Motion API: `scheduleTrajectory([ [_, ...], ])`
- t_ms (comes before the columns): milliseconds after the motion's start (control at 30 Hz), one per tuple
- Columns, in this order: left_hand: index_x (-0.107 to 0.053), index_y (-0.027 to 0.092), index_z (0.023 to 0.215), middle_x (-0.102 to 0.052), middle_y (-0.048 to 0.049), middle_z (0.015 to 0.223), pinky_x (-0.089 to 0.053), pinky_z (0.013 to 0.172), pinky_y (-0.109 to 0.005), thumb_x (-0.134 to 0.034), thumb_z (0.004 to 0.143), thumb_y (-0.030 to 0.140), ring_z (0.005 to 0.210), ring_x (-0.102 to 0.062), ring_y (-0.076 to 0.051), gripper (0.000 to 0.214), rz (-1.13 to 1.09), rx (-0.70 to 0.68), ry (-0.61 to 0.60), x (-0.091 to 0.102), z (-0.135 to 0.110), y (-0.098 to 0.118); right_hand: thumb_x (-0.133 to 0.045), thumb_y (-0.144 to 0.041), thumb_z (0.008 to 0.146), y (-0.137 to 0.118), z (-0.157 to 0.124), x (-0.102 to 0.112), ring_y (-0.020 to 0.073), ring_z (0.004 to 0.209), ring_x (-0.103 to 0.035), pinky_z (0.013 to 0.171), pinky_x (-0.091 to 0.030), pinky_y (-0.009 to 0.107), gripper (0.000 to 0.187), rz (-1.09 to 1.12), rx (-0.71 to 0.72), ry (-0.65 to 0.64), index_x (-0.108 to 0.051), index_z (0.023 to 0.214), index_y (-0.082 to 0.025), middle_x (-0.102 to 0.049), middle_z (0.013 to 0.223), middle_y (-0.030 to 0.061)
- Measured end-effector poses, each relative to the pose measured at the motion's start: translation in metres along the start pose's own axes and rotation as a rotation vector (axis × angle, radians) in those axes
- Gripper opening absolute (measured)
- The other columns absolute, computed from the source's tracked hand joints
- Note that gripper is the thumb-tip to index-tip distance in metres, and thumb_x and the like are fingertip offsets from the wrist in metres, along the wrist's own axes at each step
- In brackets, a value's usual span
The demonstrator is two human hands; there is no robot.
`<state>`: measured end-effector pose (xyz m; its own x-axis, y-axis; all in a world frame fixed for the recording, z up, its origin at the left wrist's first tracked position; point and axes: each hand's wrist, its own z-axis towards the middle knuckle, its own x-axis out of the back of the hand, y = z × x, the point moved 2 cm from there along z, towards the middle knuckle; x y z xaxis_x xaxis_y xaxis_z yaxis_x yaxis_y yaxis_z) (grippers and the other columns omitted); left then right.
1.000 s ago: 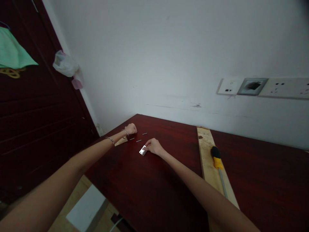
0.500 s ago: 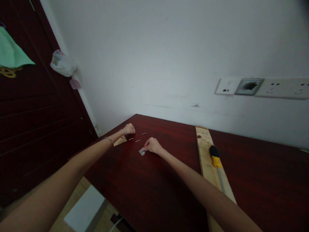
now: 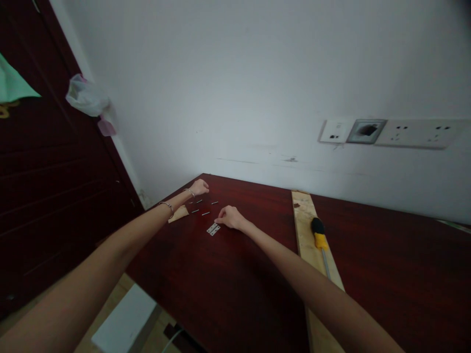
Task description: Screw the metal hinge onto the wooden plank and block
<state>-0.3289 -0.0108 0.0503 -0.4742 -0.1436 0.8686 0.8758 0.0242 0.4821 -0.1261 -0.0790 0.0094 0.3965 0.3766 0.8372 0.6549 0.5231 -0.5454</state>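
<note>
My left hand (image 3: 199, 187) is closed in a loose fist at the table's far left corner, just above several small dark screws (image 3: 205, 213). Whether it holds anything is hidden. A small light wood piece (image 3: 178, 214) lies under my left wrist. My right hand (image 3: 228, 216) rests on the dark red table (image 3: 235, 284) with its fingers curled. Its fingertips are at the upper corner of a small silver hinge (image 3: 212, 228), which lies flat and spread open on the table.
A light wooden plank (image 3: 304, 220) runs front to back on the table right of my right arm. On it lies a screwdriver (image 3: 319, 236) with a black and yellow handle. Wall sockets (image 3: 368, 131) sit above. A dark door (image 3: 44, 186) stands left.
The hinge, tilted up at my right fingertips a second ago, now lies flat and open. My left fist has lifted slightly toward the corner. The camera has turned a little to the right.
</note>
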Motion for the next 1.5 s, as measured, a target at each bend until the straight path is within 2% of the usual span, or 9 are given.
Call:
scheduleTrajectory([
  [200,-0.062,0.011,0.112,-0.063,-0.0123,0.118,-0.043,0.087,-0.027,-0.066,0.071,0.015,0.107,-0.058,-0.023,0.041,0.242,-0.229,-0.089,-0.02,0.013,0.074,-0.055,-0.021,0.086,0.042,-0.062,0.072,0.0183,0.095,-0.063,0.083,-0.046,0.029,0.014,-0.197,-0.131,0.2,-0.065,0.096,-0.018,-0.066,0.1,0.0081],
  [333,-0.063,0.014,0.112,-0.061,-0.012,0.12,-0.042,0.088,-0.028,-0.071,0.063,0.018,0.109,-0.055,-0.025,0.05,0.357,-0.483,-0.223,-0.046,-0.006,0.141,-0.053,-0.021,0.085,0.083,-0.129,0.109,0.0308,0.11,-0.058,0.088,-0.043,0.039,0.026,-0.365,-0.325,0.335,-0.058,0.109,-0.013,-0.058,0.116,0.0195],
  [500,-0.063,0.013,0.106,-0.057,-0.016,0.122,-0.041,0.091,-0.037,-0.071,0.064,0.017,0.112,-0.05,-0.03,0.044,0.549,-0.773,-0.301,-0.083,-0.04,0.215,-0.061,-0.032,0.078,0.128,-0.185,0.118,0.0389,0.101,-0.062,0.078,-0.047,0.046,0.048,-0.421,-0.563,0.383,-0.052,0.118,-0.007,-0.054,0.116,0.0283],
  [633,-0.053,0.01,0.122,-0.053,-0.0201,0.124,-0.043,0.087,-0.041,-0.069,0.067,0.015,0.112,-0.048,-0.032,0.057,0.751,-1.025,-0.304,-0.112,-0.06,0.255,-0.063,-0.035,0.072,0.15,-0.194,0.114,0.031,0.087,-0.068,0.07,-0.05,0.035,0.037,-0.305,-0.586,0.365,-0.063,0.098,-0.009,-0.067,0.095,0.0205],
  [833,-0.039,0.012,0.136,-0.045,-0.0199,0.136,-0.041,0.088,-0.038,-0.061,0.067,0.003,0.119,-0.045,-0.031,0.073,0.774,-1.255,-0.311,-0.15,-0.076,0.284,-0.059,-0.031,0.071,0.166,-0.205,0.12,0.0156,0.056,-0.064,0.047,-0.045,0.021,0.022,-0.057,-0.525,0.437,-0.068,0.079,-0.012,-0.07,0.074,0.01],
  [1033,-0.038,0.022,0.139,-0.038,-0.0133,0.146,-0.038,0.089,-0.038,-0.051,0.076,0.005,0.121,-0.045,-0.028,0.067,0.636,-1.524,-0.274,-0.173,-0.085,0.303,-0.055,-0.032,0.075,0.182,-0.248,0.143,0.0111,0.043,-0.056,0.038,-0.042,0.019,0.037,0.139,-0.553,0.553,-0.069,0.1,-0.009,-0.067,0.065,0.0051],
  [1167,-0.047,0.025,0.134,-0.049,-0.0108,0.138,-0.039,0.086,-0.038,-0.049,0.079,0.009,0.121,-0.047,-0.027,0.057,0.604,-1.734,-0.265,-0.185,-0.085,0.306,-0.057,-0.03,0.075,0.188,-0.285,0.158,0.0108,0.041,-0.055,0.035,-0.041,0.019,0.043,0.185,-0.581,0.629,-0.066,0.11,-0.007,-0.065,0.062,0.0035],
  [1300,-0.052,0.023,0.126,-0.061,-0.0125,0.121,-0.041,0.085,-0.038,-0.056,0.07,0.006,0.114,-0.052,-0.026,0.059,0.634,-1.815,-0.253,-0.19,-0.082,0.306,-0.06,-0.03,0.074,0.19,-0.318,0.165,0.0097,0.04,-0.053,0.035,-0.04,0.018,0.045,0.196,-0.581,0.662,-0.065,0.112,-0.007,-0.065,0.062,0.0023],
  [1500,-0.053,0.012,0.121,-0.061,-0.0168,0.112,-0.04,0.093,-0.039,-0.065,0.062,0.01,0.11,-0.053,-0.028,0.061,0.823,-1.92,-0.339,-0.182,-0.084,0.315,-0.057,-0.03,0.076,0.193,-0.344,0.17,0.0094,0.038,-0.051,0.034,-0.04,0.02,0.051,0.204,-0.614,0.661,-0.06,0.119,-0.004,-0.063,0.058,0.0007],
])
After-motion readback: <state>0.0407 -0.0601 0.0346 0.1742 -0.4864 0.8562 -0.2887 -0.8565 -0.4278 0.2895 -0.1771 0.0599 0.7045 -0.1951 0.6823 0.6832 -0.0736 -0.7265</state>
